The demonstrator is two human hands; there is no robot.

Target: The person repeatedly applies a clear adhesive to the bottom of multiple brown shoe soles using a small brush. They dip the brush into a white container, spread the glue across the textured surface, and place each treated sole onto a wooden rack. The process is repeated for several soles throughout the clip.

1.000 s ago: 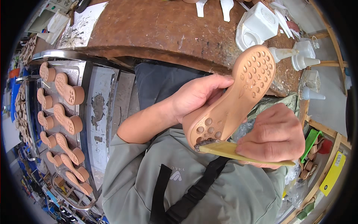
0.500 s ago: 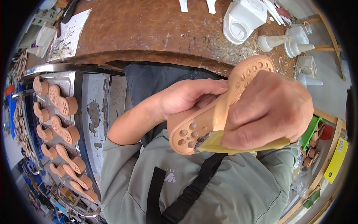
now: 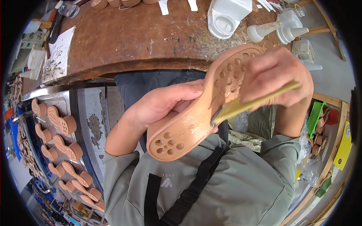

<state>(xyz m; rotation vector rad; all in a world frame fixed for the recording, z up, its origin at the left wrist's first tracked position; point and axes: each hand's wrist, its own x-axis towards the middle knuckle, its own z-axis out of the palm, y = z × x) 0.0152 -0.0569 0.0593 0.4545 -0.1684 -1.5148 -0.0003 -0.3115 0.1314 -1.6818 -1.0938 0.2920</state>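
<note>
A tan shoe sole (image 3: 184, 126) with a thick heel is tilted in front of my chest, its underside facing up. Round hollows mark its heel and forefoot, and the narrow middle shines as if wet. My left hand (image 3: 166, 103) grips the sole from its left side, thumb along the edge, the other fingers mostly hidden behind it. In my right hand (image 3: 279, 77) is a flat brush (image 3: 256, 101) with a yellow handle, held in closed fingers. Its dark bristle tip touches the sole's right edge near the middle.
A worn brown workbench (image 3: 143, 41) lies ahead, carrying a white plastic container (image 3: 228, 19) and nozzle-topped white bottles (image 3: 264, 32). More tan soles (image 3: 68, 147) line a metal rack at left. A green basket (image 3: 315, 119) and a yellow tag (image 3: 342, 147) are at right.
The brush tip has moved from the heel to the sole's middle, and my right hand has turned, tilting the handle up. My left hand and the sole's heel have shifted slightly left.
</note>
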